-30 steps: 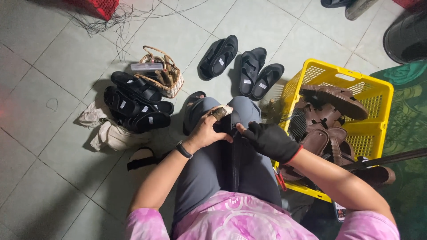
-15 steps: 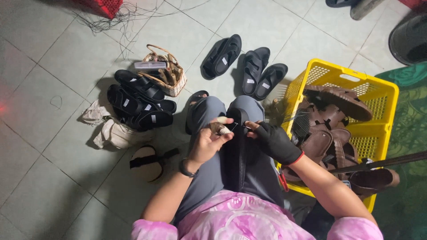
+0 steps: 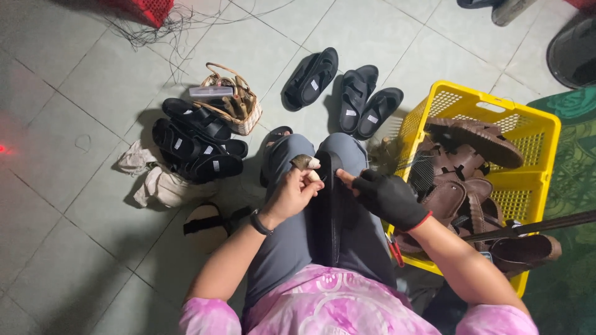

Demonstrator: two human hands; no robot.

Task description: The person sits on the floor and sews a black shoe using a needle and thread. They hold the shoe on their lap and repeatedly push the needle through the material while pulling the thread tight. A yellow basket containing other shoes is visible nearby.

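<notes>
Gripped between both hands on the lap: a black sandal (image 3: 329, 205), standing on edge along the thighs. Left hand (image 3: 292, 193) pinched on its near-left edge, taped fingertips (image 3: 304, 162) at the toe end. Right hand (image 3: 388, 197), in a black fingerless glove, closed on the opposite edge. Pale tiled floor (image 3: 74, 111) below and all around. Beyond the grip: three black sandals (image 3: 347, 93) lying apart on the tiles. Left of the grip: a stack of black sandals (image 3: 198, 146) against a small woven basket (image 3: 233, 102), crumpled rags (image 3: 152, 180) just beside. Right of the grip: a yellow crate (image 3: 534, 133) of brown sandals (image 3: 472, 139), touching the right knee. Open tile only far left.
</notes>
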